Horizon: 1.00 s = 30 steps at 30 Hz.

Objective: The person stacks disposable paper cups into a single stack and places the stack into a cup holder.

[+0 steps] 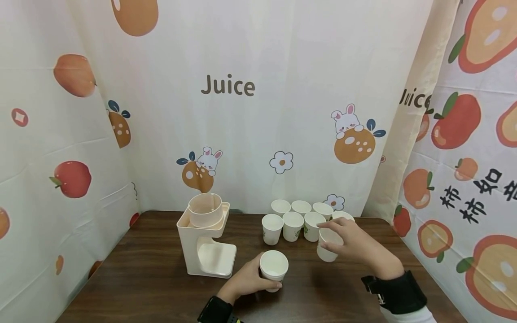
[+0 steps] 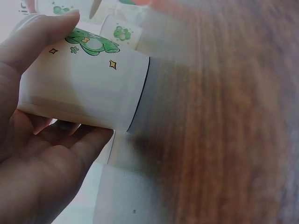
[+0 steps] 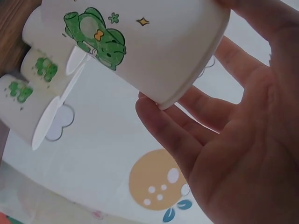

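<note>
My left hand [image 1: 252,277] grips a white paper cup [image 1: 274,264] at the front middle of the table, its opening facing up. In the left wrist view, thumb and fingers go around this cup [image 2: 88,79], which has a green cartoon print. Farther right, my right hand [image 1: 355,240] holds another paper cup [image 1: 329,253] near its rim. The right wrist view shows fingertips [image 3: 154,112] and thumb at the rim of that cup [image 3: 154,42], which bears a green cartoon animal. Behind it stand several more paper cups [image 1: 292,226] in two rows.
A cream-coloured machine [image 1: 190,251] with a round open top stands left of my left hand on the dark wooden table [image 1: 161,287]. Fruit-printed curtains [image 1: 242,134] hang behind the table and along both sides.
</note>
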Available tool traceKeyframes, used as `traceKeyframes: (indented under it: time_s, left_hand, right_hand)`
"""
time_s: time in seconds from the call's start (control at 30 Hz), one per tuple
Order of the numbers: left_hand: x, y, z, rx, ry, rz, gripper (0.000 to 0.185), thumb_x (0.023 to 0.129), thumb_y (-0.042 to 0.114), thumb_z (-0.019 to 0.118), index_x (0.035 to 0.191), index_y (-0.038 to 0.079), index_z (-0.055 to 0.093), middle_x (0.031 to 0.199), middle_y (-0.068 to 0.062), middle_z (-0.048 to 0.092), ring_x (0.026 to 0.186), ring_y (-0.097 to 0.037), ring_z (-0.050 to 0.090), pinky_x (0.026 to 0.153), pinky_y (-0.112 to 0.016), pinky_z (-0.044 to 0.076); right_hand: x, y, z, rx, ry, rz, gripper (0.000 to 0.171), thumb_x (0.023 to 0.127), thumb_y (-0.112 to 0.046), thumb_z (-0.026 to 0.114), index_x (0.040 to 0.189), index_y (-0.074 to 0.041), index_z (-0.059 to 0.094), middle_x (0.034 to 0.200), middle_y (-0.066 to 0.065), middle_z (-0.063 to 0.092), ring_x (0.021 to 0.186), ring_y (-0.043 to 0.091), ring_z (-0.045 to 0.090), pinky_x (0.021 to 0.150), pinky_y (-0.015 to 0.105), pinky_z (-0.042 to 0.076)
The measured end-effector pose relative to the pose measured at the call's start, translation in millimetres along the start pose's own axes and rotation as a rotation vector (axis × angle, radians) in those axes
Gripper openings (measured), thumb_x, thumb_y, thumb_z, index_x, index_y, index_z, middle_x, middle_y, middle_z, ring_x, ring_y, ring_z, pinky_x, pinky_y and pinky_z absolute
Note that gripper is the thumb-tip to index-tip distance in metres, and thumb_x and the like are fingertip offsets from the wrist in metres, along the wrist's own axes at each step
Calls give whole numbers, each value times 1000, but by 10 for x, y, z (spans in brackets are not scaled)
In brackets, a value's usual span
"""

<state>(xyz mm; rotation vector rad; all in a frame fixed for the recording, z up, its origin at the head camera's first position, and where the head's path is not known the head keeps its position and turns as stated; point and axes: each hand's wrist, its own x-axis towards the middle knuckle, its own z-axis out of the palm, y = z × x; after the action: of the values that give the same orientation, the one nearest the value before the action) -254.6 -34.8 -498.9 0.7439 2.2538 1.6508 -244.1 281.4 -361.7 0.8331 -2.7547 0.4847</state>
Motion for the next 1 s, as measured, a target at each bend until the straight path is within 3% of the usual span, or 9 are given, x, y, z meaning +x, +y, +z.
traceKeyframes:
  time_s: [0.27, 0.47, 0.6, 0.77, 1.0]
  left_hand:
    - [6, 1, -8, -4, 2, -6, 83, 79, 22, 87, 148, 14, 42, 128, 6, 59, 117, -17, 57, 99, -47, 41]
    - [-4, 10, -12, -4, 1, -9, 82, 79, 23, 87, 147, 14, 43, 127, 5, 59, 116, -18, 58, 98, -47, 42]
    - [-12, 17, -19, -14, -5, -5, 80, 79, 23, 87, 146, 15, 44, 126, 6, 60, 115, -17, 58, 98, -46, 42]
    - [-17, 20, -24, -19, -7, 1, 78, 80, 22, 87, 145, 17, 45, 125, 6, 60, 114, -16, 58, 97, -45, 42]
    - [-36, 39, -26, -26, -19, 2, 79, 80, 21, 86, 146, 16, 43, 125, 6, 59, 113, -16, 58, 96, -45, 43]
  right_hand:
    - [62, -225, 10, 35, -2, -70, 41, 92, -34, 75, 127, -14, 67, 121, 12, 61, 111, 31, 58, 88, 50, 50]
    - [110, -355, 26, 110, -62, -54, 42, 95, -45, 68, 132, -24, 63, 127, 1, 58, 117, 22, 55, 91, 45, 50]
    - [151, -439, 19, 100, -40, -112, 42, 96, -44, 68, 132, -22, 64, 127, -3, 59, 116, 18, 55, 91, 41, 51]
    - [196, -547, 13, 104, -25, -161, 42, 95, -41, 70, 132, -22, 64, 127, -4, 60, 114, 16, 56, 87, 37, 52]
    - [213, -670, 63, 196, -56, -172, 42, 96, -40, 69, 133, -23, 63, 130, 4, 56, 113, 21, 56, 77, 28, 54]
